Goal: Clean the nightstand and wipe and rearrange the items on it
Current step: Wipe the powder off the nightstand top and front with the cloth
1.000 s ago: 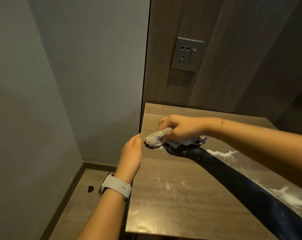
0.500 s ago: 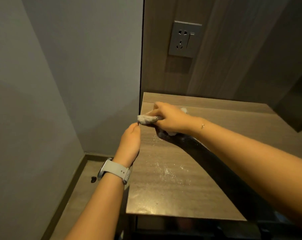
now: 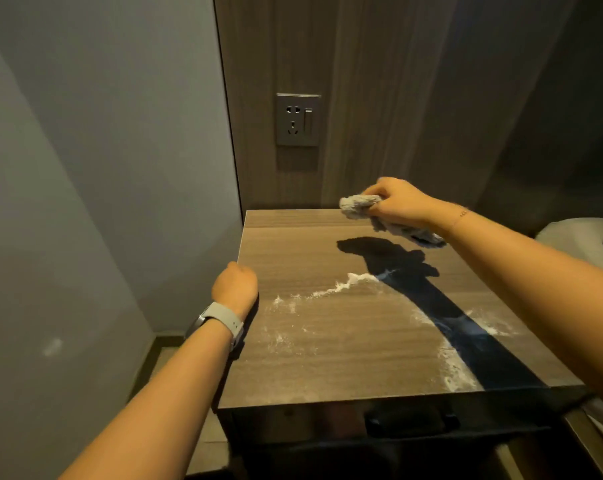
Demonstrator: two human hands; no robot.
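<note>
The wooden nightstand [image 3: 303, 372] fills the middle of the view, its top streaked with white powder [image 3: 341, 289] across the middle and along the right front. My right hand [image 3: 402, 202] grips a crumpled grey cloth [image 3: 357, 206] and holds it lifted above the back right of the top, casting a dark shadow below. My left hand [image 3: 236, 287], with a grey watch on the wrist, sits at the nightstand's left edge with its fingers curled under, out of sight. No other items stand on the top.
A wall socket with a switch [image 3: 297, 120] sits on the wood panel behind the nightstand. A grey wall runs along the left, with a narrow floor gap [image 3: 161, 358] beside the nightstand. A pale bed edge [image 3: 577, 237] lies to the right.
My right hand has lifted the cloth from the back left corner and carried it to the back right, off the surface. The view has dropped and pulled back, showing more powder.
</note>
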